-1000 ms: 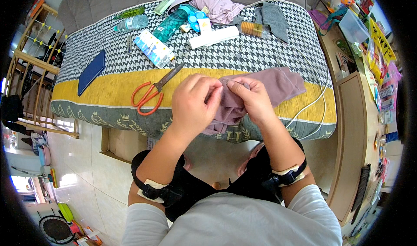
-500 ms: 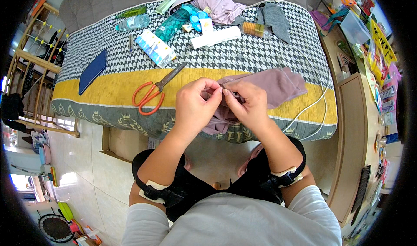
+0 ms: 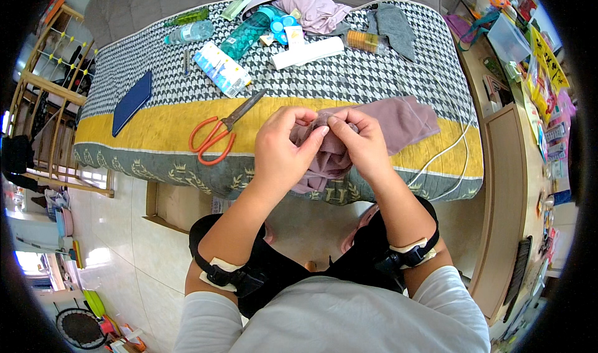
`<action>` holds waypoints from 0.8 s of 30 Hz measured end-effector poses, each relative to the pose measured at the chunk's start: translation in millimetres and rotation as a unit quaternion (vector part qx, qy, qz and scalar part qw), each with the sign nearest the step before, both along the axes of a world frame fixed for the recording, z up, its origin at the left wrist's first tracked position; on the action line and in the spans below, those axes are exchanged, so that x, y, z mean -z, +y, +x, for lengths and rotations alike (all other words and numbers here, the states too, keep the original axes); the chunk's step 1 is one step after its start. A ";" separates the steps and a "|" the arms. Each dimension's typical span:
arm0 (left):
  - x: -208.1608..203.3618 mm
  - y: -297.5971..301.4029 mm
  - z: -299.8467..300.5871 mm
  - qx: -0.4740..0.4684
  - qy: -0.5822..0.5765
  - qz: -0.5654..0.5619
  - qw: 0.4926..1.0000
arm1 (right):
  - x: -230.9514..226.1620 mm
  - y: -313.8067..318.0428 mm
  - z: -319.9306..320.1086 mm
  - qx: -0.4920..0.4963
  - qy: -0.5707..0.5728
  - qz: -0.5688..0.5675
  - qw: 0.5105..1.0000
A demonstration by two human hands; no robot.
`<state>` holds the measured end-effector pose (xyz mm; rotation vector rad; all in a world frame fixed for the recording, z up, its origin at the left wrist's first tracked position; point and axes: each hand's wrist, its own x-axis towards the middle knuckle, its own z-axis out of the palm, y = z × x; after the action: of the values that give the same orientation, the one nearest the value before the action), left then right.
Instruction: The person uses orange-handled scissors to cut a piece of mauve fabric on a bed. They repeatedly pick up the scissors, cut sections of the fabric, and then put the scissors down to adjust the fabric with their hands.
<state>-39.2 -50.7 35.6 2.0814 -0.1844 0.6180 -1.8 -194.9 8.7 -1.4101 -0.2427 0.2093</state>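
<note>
A mauve piece of clothing or cloth (image 3: 403,124) lies bunched at the front edge of the bed, its flatter part stretching to the right. My left hand (image 3: 278,146) pinches a gathered part of it between thumb and fingers. Close beside, my right hand (image 3: 364,146) grips the same fabric, thumb on top. A thin, sheer-looking edge shows between the fingertips; whether something small is held there too, I cannot tell. Left of my hands rest large scissors (image 3: 230,122) with orange handles, blades pointing away to the right.
Farther back on the bed (image 3: 168,113) lie a dark blue flat case (image 3: 132,104), a white-and-blue package (image 3: 222,70), a teal bottle (image 3: 246,35), a white roll (image 3: 306,53) and grey cloth (image 3: 393,30). A white cable (image 3: 462,142) runs along the right, beside a wooden cabinet (image 3: 501,197).
My thumbs and fingertips have shifted on the mauve fabric, and more of its gathered part now shows between my hands. The right hand has come slightly lower. The scissors have not moved.
</note>
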 end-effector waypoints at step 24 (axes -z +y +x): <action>-7.2 47.4 5.2 0.253 0.376 -0.251 0.855 | -23.9 -17.3 13.7 0.132 -0.128 -0.073 0.980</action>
<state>-34.0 -3.3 42.8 1.5213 -0.0925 -0.4494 11.9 -212.2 32.7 -1.5990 -0.2526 -0.1776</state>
